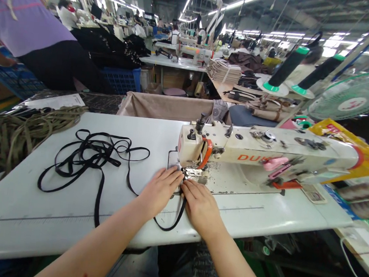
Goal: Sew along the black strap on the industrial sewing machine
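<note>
My left hand lies flat on the white table, fingers stretched toward the presser foot of a cream sewing machine. My right hand rests beside it, fingers together, pressing a black strap down at the needle plate. The strap loops out under both hands and trails left into a loose tangle on the table.
A pile of olive webbing lies at the table's left edge. A beige cloth bin stands behind the table. Thread cones and a green fan are at the right. A person in a purple top stands at the far left.
</note>
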`<state>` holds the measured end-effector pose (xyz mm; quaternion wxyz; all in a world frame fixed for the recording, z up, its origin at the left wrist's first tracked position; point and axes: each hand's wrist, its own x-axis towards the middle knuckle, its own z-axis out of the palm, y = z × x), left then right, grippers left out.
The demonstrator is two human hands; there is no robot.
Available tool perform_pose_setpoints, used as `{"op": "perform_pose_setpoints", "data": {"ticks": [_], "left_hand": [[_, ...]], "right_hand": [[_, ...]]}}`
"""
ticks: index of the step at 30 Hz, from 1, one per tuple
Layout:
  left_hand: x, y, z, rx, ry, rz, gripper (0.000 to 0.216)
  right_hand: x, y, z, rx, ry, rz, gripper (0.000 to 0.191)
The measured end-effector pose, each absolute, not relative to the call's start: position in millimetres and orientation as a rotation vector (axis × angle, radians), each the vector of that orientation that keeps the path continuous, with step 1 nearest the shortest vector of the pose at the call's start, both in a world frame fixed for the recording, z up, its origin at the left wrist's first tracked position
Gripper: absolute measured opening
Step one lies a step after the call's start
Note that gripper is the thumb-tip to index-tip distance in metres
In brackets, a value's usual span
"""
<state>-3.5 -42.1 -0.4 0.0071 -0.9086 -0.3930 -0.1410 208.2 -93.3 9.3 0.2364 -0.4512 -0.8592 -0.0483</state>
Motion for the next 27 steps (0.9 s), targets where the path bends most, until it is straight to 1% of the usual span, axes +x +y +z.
{"op": "perform_pose_setpoints", "data": {"ticks": [6,11,21,27], "left_hand": [[-2.5,-37.6,-4.6,-2.845,-1.208,-0.482,0.055],[-0.3,-35.6,-5.5,-2.818,-1.214,-0.578,0.049],[-0.2,-39.8,-3.9,-2.803,-1.243,-0.548,0.048],[-0.6,-38.5,-3.8,-2.846,-1.263,-0.552,0.05]], "right_hand": [[205.3,-93.0,6.6,-1.268,-2.323,-0.132,0.037],[204.1,-93.5,6.8,-1.281,-2.33,-0.137,0.035],[201.6,-94.1,7.8,-1.315,-2.33,-0.101,0.043],[201.3,-94.6,7.7,-1.312,-2.315,-0.092,0.043]]}}
